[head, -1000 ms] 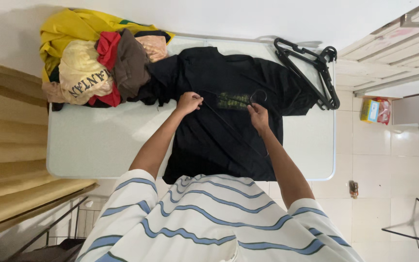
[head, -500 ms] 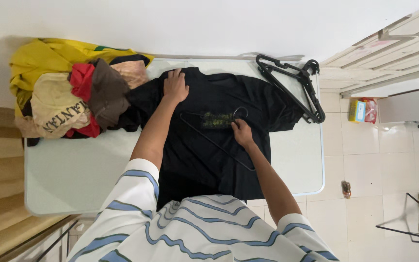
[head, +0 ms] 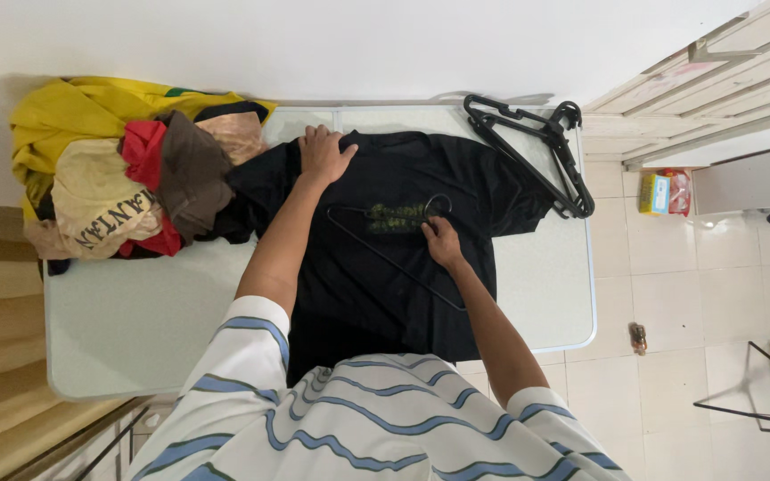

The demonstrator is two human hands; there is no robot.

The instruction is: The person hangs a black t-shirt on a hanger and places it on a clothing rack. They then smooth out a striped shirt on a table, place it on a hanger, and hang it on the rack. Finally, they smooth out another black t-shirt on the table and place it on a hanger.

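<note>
Head view, looking straight down: the right hand (head: 443, 240) has its fingers (head: 428, 230) closed around the neck of a thin black wire hanger (head: 394, 258), just below the hook, which lies over the green print on the chest of a black T-shirt (head: 385, 294). The hanger rests flat on top of the shirt, its long bar running diagonally toward the hem. The left hand (head: 323, 153) lies palm down with its fingers (head: 315, 136) spread flat and holding nothing, pressing the shirt at the shoulder beside the collar.

Against the frame a second ago, the left hand has left the hanger's end and moved up to the collar area; in the last half second it has barely shifted. The right hand keeps its hold near the hook throughout.

The shirt is spread front-up across the pale surface (head: 135, 312), collar toward the wall, hem hanging over the near edge against the person's striped top. A heap of clothes (head: 118, 178) in yellow, cream, red and brown sits at the left end, touching the shirt's sleeve. A bunch of black plastic hangers (head: 536, 151) lies at the far right corner, just beyond the other sleeve. On the tiled floor to the right stands a small yellow box (head: 657, 194).
</note>
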